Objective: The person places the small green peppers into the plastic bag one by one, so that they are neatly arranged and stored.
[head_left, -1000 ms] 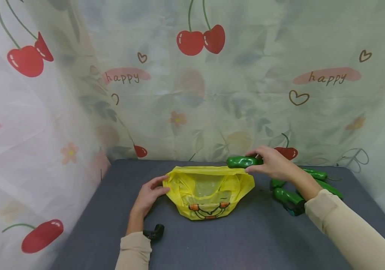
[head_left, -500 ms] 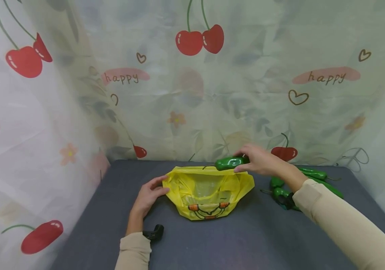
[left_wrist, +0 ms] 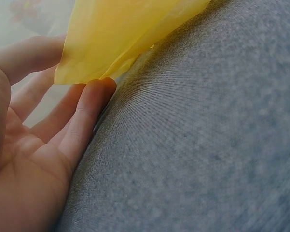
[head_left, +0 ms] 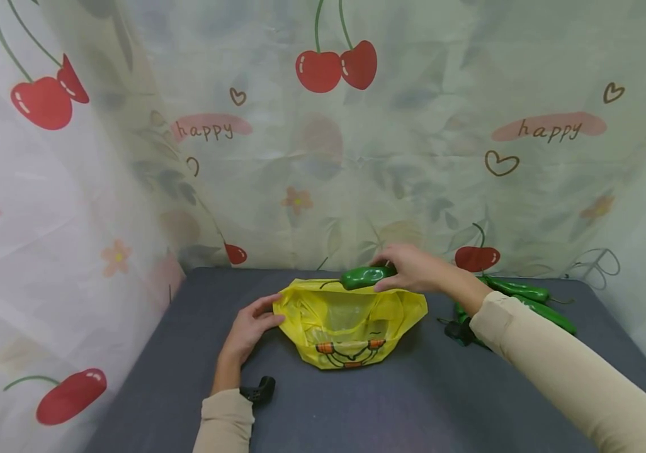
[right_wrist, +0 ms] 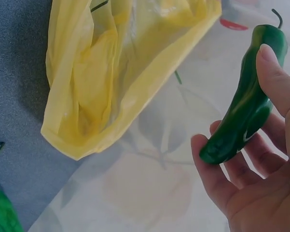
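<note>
A green pepper (right_wrist: 251, 92) with a thin curved stem is gripped between the thumb and fingers of my right hand (head_left: 413, 270). In the head view it overlaps the back rim of a yellow plastic bag (head_left: 351, 358), which lies with its mouth spread open. My left hand (head_left: 249, 327) holds the bag's left edge; in the left wrist view the fingertips meet the yellow film (left_wrist: 116, 43), some hidden behind it. A thin dark green stem (right_wrist: 99, 6) shows inside the bag in the right wrist view.
Several more green peppers (head_left: 546, 314) lie on the grey table (head_left: 357, 409) at the right, partly hidden by the right sleeve (head_left: 561, 352). A patterned curtain (head_left: 357, 189) stands behind the table's back edge. A black wrist camera (head_left: 259, 391) sits on the left wrist.
My right hand has moved left with the green pepper, from the bag's right corner to over the middle of its back rim. The left hand and the bag have stayed in place.
</note>
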{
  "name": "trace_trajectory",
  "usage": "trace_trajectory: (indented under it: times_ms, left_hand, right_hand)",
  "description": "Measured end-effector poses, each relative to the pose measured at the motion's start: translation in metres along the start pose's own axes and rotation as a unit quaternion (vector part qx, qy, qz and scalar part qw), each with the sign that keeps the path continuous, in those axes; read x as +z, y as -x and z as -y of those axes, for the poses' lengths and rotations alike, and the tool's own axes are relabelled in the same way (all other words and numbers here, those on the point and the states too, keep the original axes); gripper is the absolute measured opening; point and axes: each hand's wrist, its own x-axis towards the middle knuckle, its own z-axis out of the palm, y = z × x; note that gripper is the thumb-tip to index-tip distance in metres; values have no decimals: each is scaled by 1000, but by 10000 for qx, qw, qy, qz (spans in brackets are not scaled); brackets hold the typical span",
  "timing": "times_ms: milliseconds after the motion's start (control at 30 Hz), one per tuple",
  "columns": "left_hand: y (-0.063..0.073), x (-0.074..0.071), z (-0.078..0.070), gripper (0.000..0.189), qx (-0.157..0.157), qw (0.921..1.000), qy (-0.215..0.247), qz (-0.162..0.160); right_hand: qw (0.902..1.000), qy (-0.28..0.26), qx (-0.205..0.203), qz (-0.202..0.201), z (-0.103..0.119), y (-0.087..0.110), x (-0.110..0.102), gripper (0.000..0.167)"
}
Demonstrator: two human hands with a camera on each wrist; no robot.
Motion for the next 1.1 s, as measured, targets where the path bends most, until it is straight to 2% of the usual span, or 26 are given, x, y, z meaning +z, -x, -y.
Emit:
trace_trajectory:
  times_ms: [367,633,1100]
  left_hand:
    - [-1,-1,-1,55,-1,10000,-8,-6]
    - [0,-2,-3,54,-18,10000,-31,-52]
    - [0,-1,0,54,-2,10000,-19,-40]
  right_hand:
    - [9966,211,-68,794,22,-16,12,50]
    - [9944,208,-67,1035,31,-26,20,51]
    - [9907,-138,-174,1342,28,-38,49,40]
